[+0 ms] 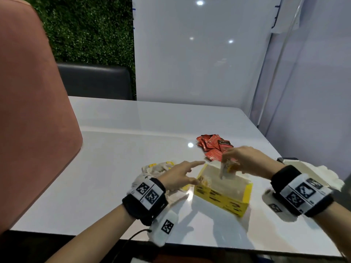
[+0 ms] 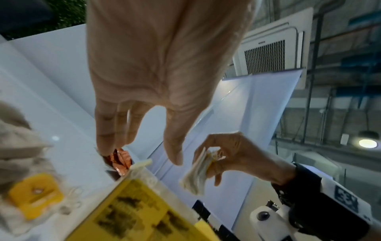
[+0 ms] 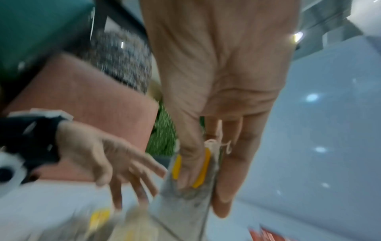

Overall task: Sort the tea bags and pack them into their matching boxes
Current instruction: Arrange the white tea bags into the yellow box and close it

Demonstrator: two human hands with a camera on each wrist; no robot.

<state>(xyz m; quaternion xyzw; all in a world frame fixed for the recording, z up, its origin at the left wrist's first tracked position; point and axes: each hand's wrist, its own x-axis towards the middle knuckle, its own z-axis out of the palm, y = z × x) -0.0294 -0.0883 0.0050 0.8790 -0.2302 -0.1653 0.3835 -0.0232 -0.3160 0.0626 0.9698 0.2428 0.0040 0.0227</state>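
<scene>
Right hand (image 1: 245, 162) pinches a stack of tea bags (image 1: 227, 170) over the open yellow box (image 1: 221, 195); left hand (image 1: 182, 175) spreads its fingers, holding nothing.

Left hand (image 1: 180, 175): we hold it open, fingers spread forward.
Right hand (image 1: 245, 162): fingers pinched downward, gripping.

Yellow box (image 1: 221, 199) stands open on the table, a few tea bags inside. A small stack of white bags with yellow tags (image 1: 227, 169) hangs just above its opening. More yellow-tagged bags (image 1: 158, 167) lie left; red sachets (image 1: 214, 146) are heaped behind.
</scene>
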